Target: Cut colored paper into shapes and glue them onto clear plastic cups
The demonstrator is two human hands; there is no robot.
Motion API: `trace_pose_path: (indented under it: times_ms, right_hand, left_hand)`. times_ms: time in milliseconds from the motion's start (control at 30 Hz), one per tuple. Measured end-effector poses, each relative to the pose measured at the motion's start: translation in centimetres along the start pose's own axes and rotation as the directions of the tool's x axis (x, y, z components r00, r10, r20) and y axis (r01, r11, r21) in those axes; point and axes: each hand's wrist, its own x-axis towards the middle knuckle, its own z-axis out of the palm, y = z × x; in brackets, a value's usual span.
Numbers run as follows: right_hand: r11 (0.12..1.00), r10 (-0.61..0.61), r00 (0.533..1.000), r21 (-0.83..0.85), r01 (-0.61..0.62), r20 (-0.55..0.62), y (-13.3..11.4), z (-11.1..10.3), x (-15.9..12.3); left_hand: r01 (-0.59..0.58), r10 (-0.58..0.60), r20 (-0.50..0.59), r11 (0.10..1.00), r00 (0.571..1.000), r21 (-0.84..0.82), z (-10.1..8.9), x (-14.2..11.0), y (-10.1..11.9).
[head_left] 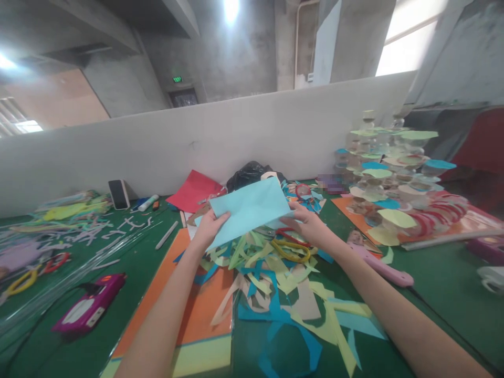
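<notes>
A light blue sheet of paper (252,207) is held up between my two hands over the table. My left hand (210,228) pinches its left edge, thumb on top. At the sheet's right corner, my right hand (303,223) grips it, with some fingers hidden behind. Just below lie scissors with red and yellow handles (292,251), on a heap of green, blue and beige paper scraps (271,278). An orange sheet (207,304) in a clear cover lies under my left forearm.
Left are another pair of scissors (23,281), a purple device (92,304), a phone (118,194) and white paper cutouts (98,231). Right stand stacked cups with paper discs (386,173) and a pink glue gun (380,265) with its cable. Behind are red paper (197,190) and a black bag (250,174).
</notes>
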Motion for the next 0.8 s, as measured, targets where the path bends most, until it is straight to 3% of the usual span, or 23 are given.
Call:
trace_pose_path:
  times_ms: [100,200,433,700,800]
  right_hand:
    - [0.964,0.228,0.974,0.140,-0.224,-0.010,-0.6,0.0,-0.1]
    - [0.938,0.305,0.952,0.179,-0.297,-0.020,-0.8,-0.1,-0.2]
    - [0.949,0.244,0.968,0.217,-0.227,-0.053,-0.6,-0.3,-0.1]
    - [0.971,0.160,0.983,0.196,-0.141,-0.087,-0.6,-0.2,-0.2]
    - [0.970,0.106,0.993,0.228,-0.090,-0.057,-0.5,-0.3,-0.2]
  left_hand:
    - [-0.007,0.007,-0.013,1.000,1.000,0.029,0.3,-0.4,0.6]
    - [0.005,-0.005,-0.003,1.000,1.000,0.019,0.7,-0.9,1.1]
    - [0.050,-0.027,0.113,0.977,0.993,-0.209,1.5,-1.8,2.5]
    - [0.217,-0.190,0.152,0.957,0.970,-0.190,1.3,-2.3,3.1]
    - [0.218,-0.188,0.160,0.956,0.969,-0.195,1.2,-1.9,2.6]
